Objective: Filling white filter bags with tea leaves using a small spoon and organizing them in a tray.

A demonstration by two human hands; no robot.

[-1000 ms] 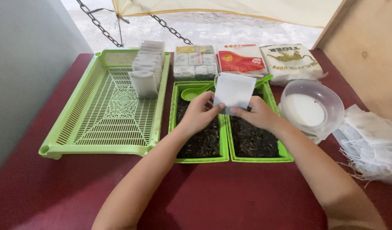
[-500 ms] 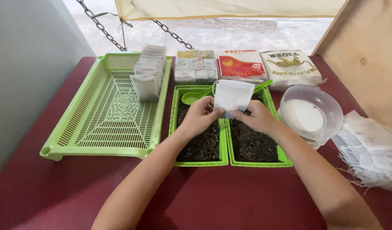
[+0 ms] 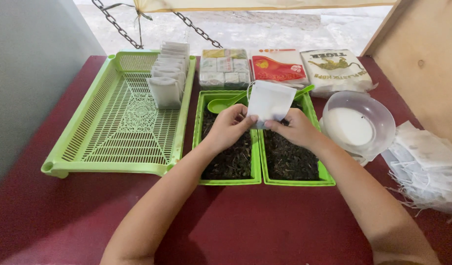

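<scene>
White sachet (image 3: 271,100), green latticed tray (image 3: 119,122)

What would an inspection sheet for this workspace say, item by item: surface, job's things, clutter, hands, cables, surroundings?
Surface: dark red table.
Job's things: white paper pouch held above two small green trays of dark loose leaves; green scoop in the left one.
Clutter: large green slotted tray with a row of filled pouches; wrapped packets; red and white bags; clear bowl; stack of empty pouches.
Hands: left hand and right hand both pinch the pouch's lower edge.
Cables: nothing seen; metal chain hangs behind.
Surroundings: grey wall left, wooden panel right.
</scene>
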